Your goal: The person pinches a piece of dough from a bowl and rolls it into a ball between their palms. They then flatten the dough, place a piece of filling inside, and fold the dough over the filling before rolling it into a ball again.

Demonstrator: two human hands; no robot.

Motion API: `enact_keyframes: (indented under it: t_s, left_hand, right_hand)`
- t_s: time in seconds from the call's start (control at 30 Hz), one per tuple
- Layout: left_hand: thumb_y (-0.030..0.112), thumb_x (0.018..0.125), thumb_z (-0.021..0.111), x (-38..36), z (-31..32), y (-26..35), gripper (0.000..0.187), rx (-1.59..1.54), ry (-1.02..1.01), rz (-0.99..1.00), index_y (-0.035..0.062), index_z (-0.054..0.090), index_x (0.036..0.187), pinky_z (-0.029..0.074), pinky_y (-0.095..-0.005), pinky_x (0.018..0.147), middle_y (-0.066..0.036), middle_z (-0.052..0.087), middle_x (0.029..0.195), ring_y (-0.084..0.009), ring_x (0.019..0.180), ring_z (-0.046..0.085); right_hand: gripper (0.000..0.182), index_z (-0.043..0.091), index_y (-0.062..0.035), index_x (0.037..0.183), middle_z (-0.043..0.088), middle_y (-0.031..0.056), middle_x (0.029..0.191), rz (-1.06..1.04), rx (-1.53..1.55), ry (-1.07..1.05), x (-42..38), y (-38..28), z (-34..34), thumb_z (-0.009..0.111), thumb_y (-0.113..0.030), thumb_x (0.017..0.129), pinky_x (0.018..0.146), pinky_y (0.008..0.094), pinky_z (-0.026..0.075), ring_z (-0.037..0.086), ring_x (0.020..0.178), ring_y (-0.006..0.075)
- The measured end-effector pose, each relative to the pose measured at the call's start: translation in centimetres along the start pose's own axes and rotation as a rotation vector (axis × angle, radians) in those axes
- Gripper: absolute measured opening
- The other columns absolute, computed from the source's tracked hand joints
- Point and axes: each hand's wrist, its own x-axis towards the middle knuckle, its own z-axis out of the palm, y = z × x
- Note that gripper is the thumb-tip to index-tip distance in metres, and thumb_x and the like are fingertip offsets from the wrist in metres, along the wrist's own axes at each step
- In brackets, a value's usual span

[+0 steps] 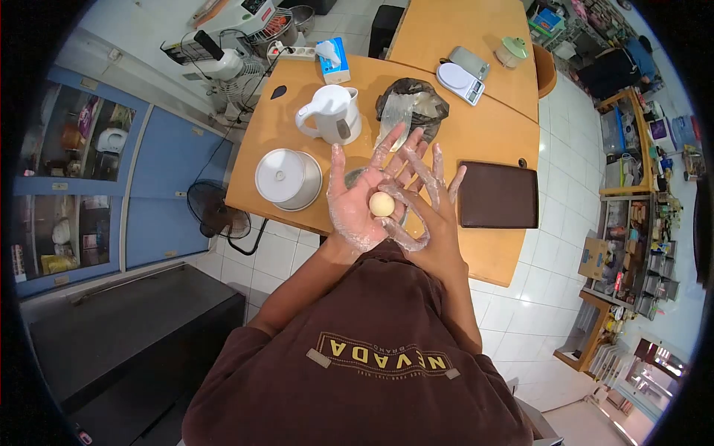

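A pale round dough ball point(381, 204) rests on the palm of my left hand point(355, 201). That hand is open, palm up, with its fingers spread and white flour-like powder on the skin. My right hand point(435, 223) comes over from the right, its thumb and index finger curved around the ball's side. Its other fingers stretch forward over the left fingers and are also powdery. Below the hands, a bowl point(355, 175) is mostly hidden. Just ahead lies a dark plastic bag point(431, 108) with a clear plastic bag point(396, 111) at its opening.
On the wooden table point(491, 256) are a white lidded tub point(286, 178), a white electric kettle point(332, 115), a tissue box point(335, 63), a kitchen scale point(460, 82) and a dark brown tray point(498, 195). A black fan point(216, 208) stands left. Another person point(613, 70) is at far right.
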Motion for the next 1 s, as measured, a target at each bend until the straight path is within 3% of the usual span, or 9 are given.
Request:
enact_keyframes:
  t_s: [0.13, 0.33, 0.37, 0.47, 0.5, 0.6, 0.8, 0.9, 1.0]
  left_hand:
    - [0.068, 0.105, 0.024, 0.2, 0.5, -0.2, 0.084, 0.146, 0.117, -0.016, 0.0050, 0.030, 0.161, 0.030, -0.0462, 0.124, -0.018, 0.031, 0.166, -0.0298, 0.150, 0.037]
    - [0.045, 0.110, 0.042, -0.7, -2.6, -0.2, 0.054, 0.596, 0.016, 0.041, 0.0012, 0.051, 0.141, 0.046, -0.0369, 0.108, -0.011, 0.057, 0.141, -0.0213, 0.125, 0.059]
    - [0.032, 0.109, 0.052, -0.9, -2.6, 0.2, 0.041, 0.541, -0.010, 0.008, 0.0020, 0.055, 0.137, 0.050, -0.0343, 0.100, -0.009, 0.061, 0.134, -0.0168, 0.119, 0.062]
    - [0.025, 0.106, 0.056, -1.5, -4.6, 0.5, 0.039, 0.624, 0.004, 0.006, 0.0009, 0.055, 0.136, 0.050, -0.0403, 0.107, -0.012, 0.060, 0.135, -0.0217, 0.125, 0.060]
    - [0.020, 0.104, 0.059, -1.6, -4.6, 0.5, 0.036, 0.613, 0.018, 0.024, 0.0004, 0.056, 0.135, 0.050, -0.0378, 0.105, -0.011, 0.061, 0.133, -0.0200, 0.122, 0.061]
    - [0.007, 0.100, 0.066, -1.7, -3.7, 0.6, 0.035, 0.647, 0.061, 0.077, -0.0009, 0.058, 0.133, 0.052, -0.0330, 0.099, -0.010, 0.064, 0.129, -0.0170, 0.118, 0.063]
    - [-0.002, 0.092, 0.072, -1.6, -2.9, 1.1, 0.048, 0.867, 0.055, 0.185, -0.0008, 0.055, 0.137, 0.053, -0.0339, 0.101, -0.013, 0.064, 0.129, -0.0190, 0.119, 0.062]
    - [-0.005, 0.089, 0.074, -1.8, -2.8, 1.1, 0.054, 0.905, 0.076, 0.196, -0.0004, 0.053, 0.139, 0.053, -0.0350, 0.103, -0.013, 0.063, 0.128, -0.0196, 0.119, 0.062]
    - [-0.007, 0.087, 0.075, -2.0, -2.6, 1.3, 0.058, 0.903, 0.094, 0.161, -0.0001, 0.052, 0.140, 0.053, -0.0355, 0.104, -0.013, 0.062, 0.127, -0.0201, 0.118, 0.062]
  right_hand:
    - [0.044, 0.072, -0.0127, 0.124, 0.050, 0.0115, 0.156, -0.028, -0.004, 0.044, 0.0, 0.4, 0.2, 0.081, -0.023, 0.082, 0.119, 0.0722, -0.009, 0.025, 0.155, 0.0445]
    - [0.035, 0.073, -0.0125, 0.116, 0.058, 0.0095, 0.148, -0.056, -0.065, 0.238, 0.7, 0.4, -0.6, 0.080, -0.017, 0.082, 0.120, 0.0719, -0.005, 0.036, 0.151, 0.0428]
    - [0.034, 0.073, -0.0125, 0.116, 0.059, 0.0096, 0.148, -0.061, -0.062, 0.263, 0.7, 0.7, -0.6, 0.080, -0.016, 0.082, 0.120, 0.0720, -0.004, 0.037, 0.150, 0.0425]
    - [0.037, 0.072, -0.0119, 0.118, 0.060, 0.0099, 0.146, -0.076, -0.059, 0.286, 0.5, 1.2, -0.5, 0.080, -0.014, 0.081, 0.121, 0.0706, -0.002, 0.038, 0.150, 0.0414]
    - [0.039, 0.072, -0.0117, 0.119, 0.060, 0.0101, 0.146, -0.080, -0.058, 0.285, 0.4, 1.3, -0.5, 0.080, -0.013, 0.081, 0.122, 0.0699, -0.002, 0.039, 0.150, 0.0410]
    - [0.042, 0.071, -0.0102, 0.123, 0.061, 0.0109, 0.144, -0.061, 0.034, 0.259, 0.4, 1.3, -0.5, 0.079, -0.013, 0.081, 0.123, 0.0684, 0.007, 0.043, 0.148, 0.0396]
    - [0.042, 0.069, -0.0050, 0.128, 0.063, 0.0169, 0.138, 0.116, 0.485, 0.238, 0.4, 1.2, -0.3, 0.078, -0.011, 0.087, 0.112, 0.0495, 0.043, 0.059, 0.131, 0.0363]
    - [0.044, 0.068, -0.0029, 0.128, 0.066, 0.0180, 0.132, 0.144, 0.405, 0.182, 0.0, 1.8, -0.1, 0.080, -0.010, 0.086, 0.104, 0.0410, 0.049, 0.064, 0.122, 0.0332]
    - [0.044, 0.070, -0.0020, 0.125, 0.068, 0.0166, 0.125, 0.163, 0.443, 0.175, -0.3, 2.1, 0.3, 0.082, -0.011, 0.084, 0.100, 0.0398, 0.050, 0.065, 0.116, 0.0310]
